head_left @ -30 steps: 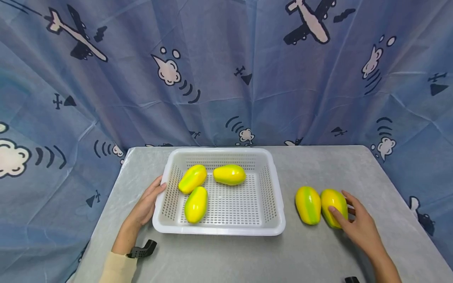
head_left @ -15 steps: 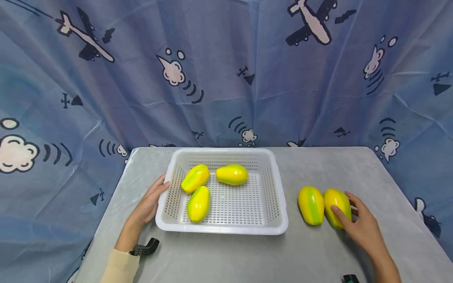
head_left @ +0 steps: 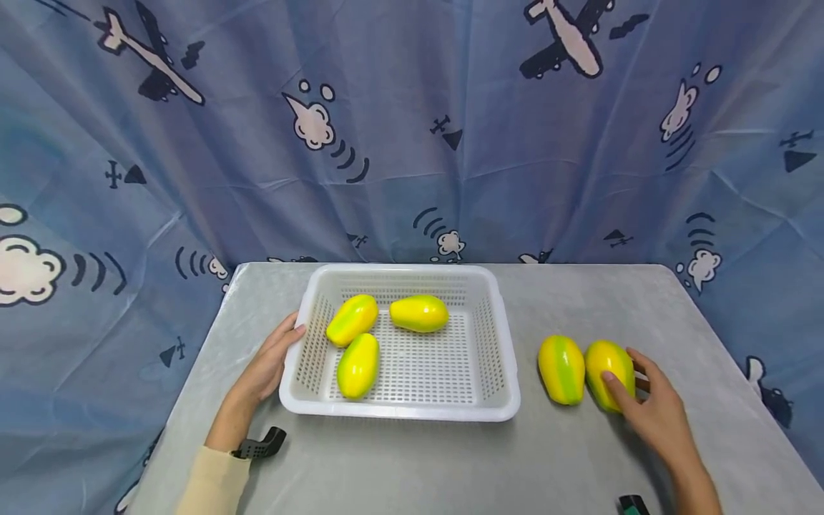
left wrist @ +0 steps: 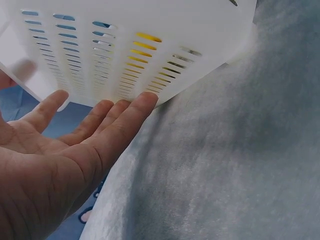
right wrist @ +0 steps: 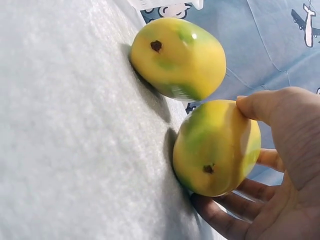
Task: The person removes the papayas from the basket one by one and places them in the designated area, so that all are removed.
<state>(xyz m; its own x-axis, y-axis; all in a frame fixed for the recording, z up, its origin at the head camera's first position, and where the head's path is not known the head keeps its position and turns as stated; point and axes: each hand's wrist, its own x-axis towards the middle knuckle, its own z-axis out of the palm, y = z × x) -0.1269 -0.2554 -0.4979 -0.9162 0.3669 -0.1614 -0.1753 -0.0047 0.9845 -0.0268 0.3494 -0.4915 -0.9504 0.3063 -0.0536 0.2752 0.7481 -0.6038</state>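
A white slotted plastic basket [head_left: 399, 413] stands on the table with three yellow-green papayas inside: one upper left [head_left: 352, 320], one upper right [head_left: 419, 313] and one lower left [head_left: 358, 365]. At its left side my left hand [head_left: 262, 365] holds it, thumb at the rim and fingers against the outer wall [left wrist: 100, 55]. Right of the basket, two more papayas lie side by side. My right hand [head_left: 655, 400] grips the right one [head_left: 609, 375], its thumb on one side and fingers round the other. The left one [head_left: 561, 370] is untouched.
Grey cloth covers the table [head_left: 399, 472]. A blue curtain [head_left: 386, 143] with printed aeroplanes hangs behind it. A black strap device [head_left: 262, 443] is on my left wrist, and part of another dark device [head_left: 634, 505] shows near the right forearm.
The head view has shifted slightly. Both hands, the basket and the papayas keep their places relative to one another.
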